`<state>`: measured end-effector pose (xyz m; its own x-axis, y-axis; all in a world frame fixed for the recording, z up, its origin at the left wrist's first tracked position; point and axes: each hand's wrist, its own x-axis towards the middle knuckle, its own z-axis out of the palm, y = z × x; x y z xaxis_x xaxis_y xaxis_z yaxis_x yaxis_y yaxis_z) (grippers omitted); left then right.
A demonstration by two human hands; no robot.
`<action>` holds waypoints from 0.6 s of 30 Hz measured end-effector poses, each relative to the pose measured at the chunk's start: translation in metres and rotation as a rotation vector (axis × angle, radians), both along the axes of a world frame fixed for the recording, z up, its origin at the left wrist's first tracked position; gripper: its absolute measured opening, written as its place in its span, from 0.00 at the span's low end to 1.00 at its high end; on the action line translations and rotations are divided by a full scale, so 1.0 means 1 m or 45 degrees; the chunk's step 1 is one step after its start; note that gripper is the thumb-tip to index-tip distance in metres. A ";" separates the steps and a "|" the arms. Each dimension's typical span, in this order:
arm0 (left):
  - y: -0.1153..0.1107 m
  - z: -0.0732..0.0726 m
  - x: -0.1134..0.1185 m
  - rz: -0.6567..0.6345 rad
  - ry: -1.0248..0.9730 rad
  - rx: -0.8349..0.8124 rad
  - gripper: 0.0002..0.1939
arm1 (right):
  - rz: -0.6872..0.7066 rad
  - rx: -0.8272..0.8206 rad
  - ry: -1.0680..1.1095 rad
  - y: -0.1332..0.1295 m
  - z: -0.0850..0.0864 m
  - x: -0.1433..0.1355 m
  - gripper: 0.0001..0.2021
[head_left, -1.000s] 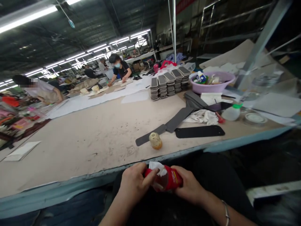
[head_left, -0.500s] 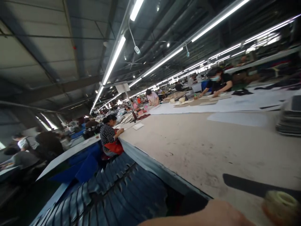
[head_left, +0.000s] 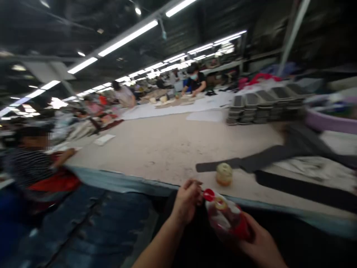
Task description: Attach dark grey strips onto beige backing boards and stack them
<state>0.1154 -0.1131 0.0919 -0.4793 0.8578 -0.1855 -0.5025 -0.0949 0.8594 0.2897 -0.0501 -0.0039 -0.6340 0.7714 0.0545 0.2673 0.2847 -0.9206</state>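
Observation:
My right hand point(head_left: 258, 236) is wrapped round a clear and red bottle point(head_left: 227, 219) at the lower centre right. The bottle tilts up to the left, and its red flip cap point(head_left: 209, 194) hangs open beside the mouth. Just left of the cap is my left hand point(head_left: 188, 199), its fingers curled together; blur hides whether anything is between them. On the table point(head_left: 156, 149), beyond the bottle, a small yellowish jar point(head_left: 224, 174) stands by a dark strip point(head_left: 217, 165).
Stacks of dark pieces point(head_left: 251, 106) and a purple basin point(head_left: 331, 118) are at the right. A person in a patterned top point(head_left: 28, 163) sits at the left. Blue material point(head_left: 92, 219) hangs below the table edge. A masked person point(head_left: 195, 82) works at the far side.
The view has swung right and down. Both hands and the bottle now show, where only part of one forearm and hand was visible. The jar appears farther left in view.

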 end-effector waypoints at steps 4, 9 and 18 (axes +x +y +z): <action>0.001 -0.018 -0.021 -0.224 0.000 -0.005 0.20 | 0.019 -0.259 0.140 -0.002 0.017 0.024 0.27; -0.002 -0.020 -0.028 -0.525 0.461 -0.068 0.27 | -0.003 -0.316 0.211 -0.001 0.018 0.022 0.26; 0.001 -0.006 -0.037 -0.756 0.601 -0.041 0.25 | -0.044 -0.258 0.194 0.000 0.022 0.026 0.25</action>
